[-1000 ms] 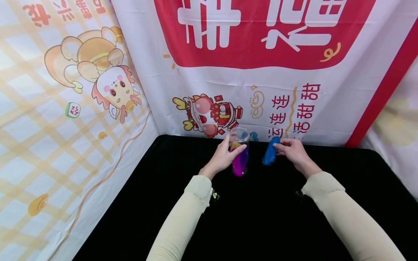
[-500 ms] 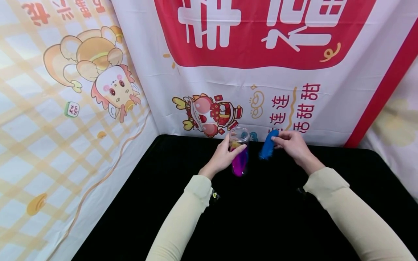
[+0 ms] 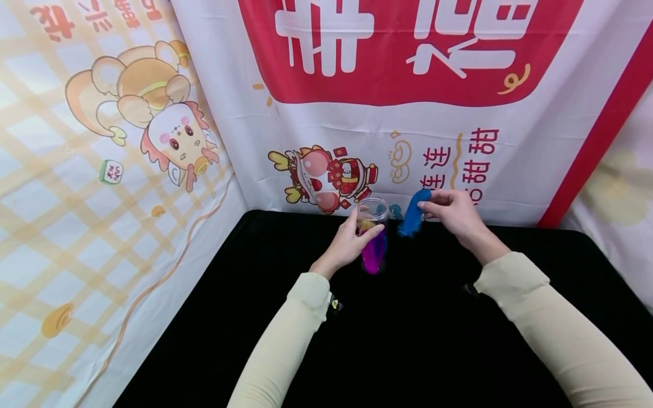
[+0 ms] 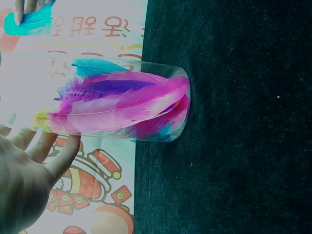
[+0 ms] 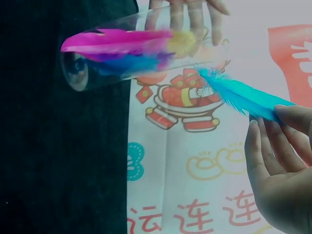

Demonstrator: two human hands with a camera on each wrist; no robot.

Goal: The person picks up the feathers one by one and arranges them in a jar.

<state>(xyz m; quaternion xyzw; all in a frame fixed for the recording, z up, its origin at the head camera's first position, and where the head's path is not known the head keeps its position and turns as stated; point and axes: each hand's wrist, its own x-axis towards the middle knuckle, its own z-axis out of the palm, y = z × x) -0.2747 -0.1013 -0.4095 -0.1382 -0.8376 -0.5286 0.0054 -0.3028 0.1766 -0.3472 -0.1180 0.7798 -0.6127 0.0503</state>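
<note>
A clear, open-topped jar (image 3: 373, 211) stands upright near the back of the black table, with my left hand (image 3: 349, 241) gripping its side. Through its wall show several feathers: pink feathers (image 4: 122, 109), a purple feather (image 4: 112, 87), a yellow feather (image 5: 181, 44) and blue ones. To the right of the jar, my right hand (image 3: 456, 215) pinches a blue feather (image 3: 414, 214) between thumb and fingers at its upper end. The feather's fluffy end hangs down and left, beside the jar and a little below its rim in the head view.
The black cloth-covered table (image 3: 388, 340) extends toward me and to both sides. Right behind the jar hangs a white and red printed curtain (image 3: 326, 119). A checked cartoon sheet (image 3: 122, 226) hangs along the left side.
My right hand has risen with the blue feather and shifted it left, closer to the jar. My left hand and the jar have stayed nearly in place.
</note>
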